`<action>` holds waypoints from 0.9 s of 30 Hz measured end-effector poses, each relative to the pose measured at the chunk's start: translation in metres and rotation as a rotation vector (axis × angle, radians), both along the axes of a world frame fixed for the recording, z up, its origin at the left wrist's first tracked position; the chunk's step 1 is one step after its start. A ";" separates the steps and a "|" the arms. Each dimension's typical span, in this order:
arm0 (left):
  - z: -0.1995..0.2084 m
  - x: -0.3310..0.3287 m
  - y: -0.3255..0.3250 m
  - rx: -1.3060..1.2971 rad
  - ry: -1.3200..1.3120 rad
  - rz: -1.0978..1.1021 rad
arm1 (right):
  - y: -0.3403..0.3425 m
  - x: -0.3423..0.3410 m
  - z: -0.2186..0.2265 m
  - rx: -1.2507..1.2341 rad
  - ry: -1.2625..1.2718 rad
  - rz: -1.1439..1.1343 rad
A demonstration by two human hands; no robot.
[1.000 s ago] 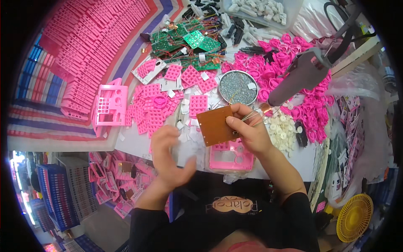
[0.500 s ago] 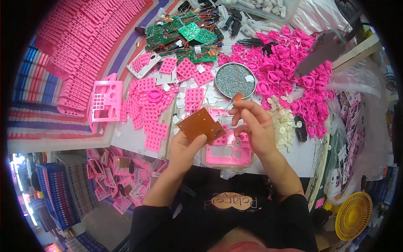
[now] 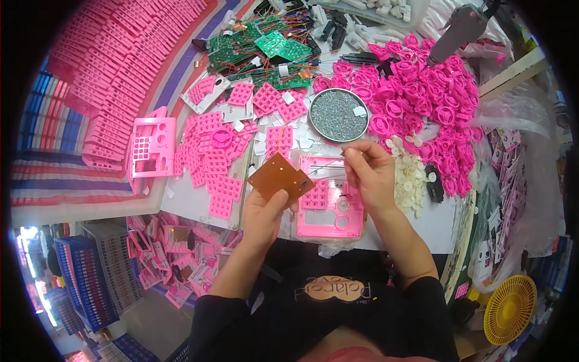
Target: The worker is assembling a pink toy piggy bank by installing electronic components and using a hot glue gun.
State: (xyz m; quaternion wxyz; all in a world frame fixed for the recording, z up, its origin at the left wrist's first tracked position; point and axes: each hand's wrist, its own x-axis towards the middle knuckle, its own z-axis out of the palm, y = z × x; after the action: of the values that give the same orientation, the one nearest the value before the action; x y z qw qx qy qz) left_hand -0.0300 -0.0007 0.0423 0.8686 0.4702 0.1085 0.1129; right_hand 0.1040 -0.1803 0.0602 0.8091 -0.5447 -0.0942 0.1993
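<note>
My left hand (image 3: pixel 264 214) grips a brown circuit board (image 3: pixel 278 178) by its near edge, thumb across the flat brown side. The board is tilted above the left part of a pink plastic housing (image 3: pixel 329 228). A pink keypad (image 3: pixel 315 196) sits inside that housing, beside round openings. My right hand (image 3: pixel 369 172) is closed in a pinch over the housing's right side. Thin wires (image 3: pixel 325 167) stretch from near the board toward its fingertips, which partly hide their ends.
A round tray of small screws (image 3: pixel 339 116) stands beyond the housing. Pink keypads (image 3: pixel 216 161) lie left, green circuit boards (image 3: pixel 259 54) far back. Pink ring-shaped parts (image 3: pixel 416 90) and whitish discs (image 3: pixel 407 184) are heaped right. An electric screwdriver (image 3: pixel 461 30) hangs above them.
My right hand has drawn its fingers together, and the small copper-coloured piece near them no longer shows. The board has shifted slightly left. The hanging screwdriver has swung away toward the back.
</note>
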 end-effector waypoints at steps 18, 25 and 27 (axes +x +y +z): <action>0.043 -0.033 0.028 0.694 0.007 -0.288 | -0.128 -0.021 0.027 -0.992 -0.252 0.299; 0.052 -0.010 0.003 1.168 -0.241 -0.712 | -0.167 -0.045 0.105 -1.095 -1.008 0.371; 0.050 -0.003 -0.009 1.164 -0.380 -0.818 | -0.138 -0.042 0.116 -0.992 -0.954 0.779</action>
State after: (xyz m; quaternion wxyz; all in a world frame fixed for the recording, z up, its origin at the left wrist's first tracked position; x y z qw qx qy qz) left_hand -0.0334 -0.0094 0.0928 0.4551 0.8303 -0.3054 -0.1012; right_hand 0.0618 -0.3179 0.1763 0.2160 -0.7962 -0.5153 0.2320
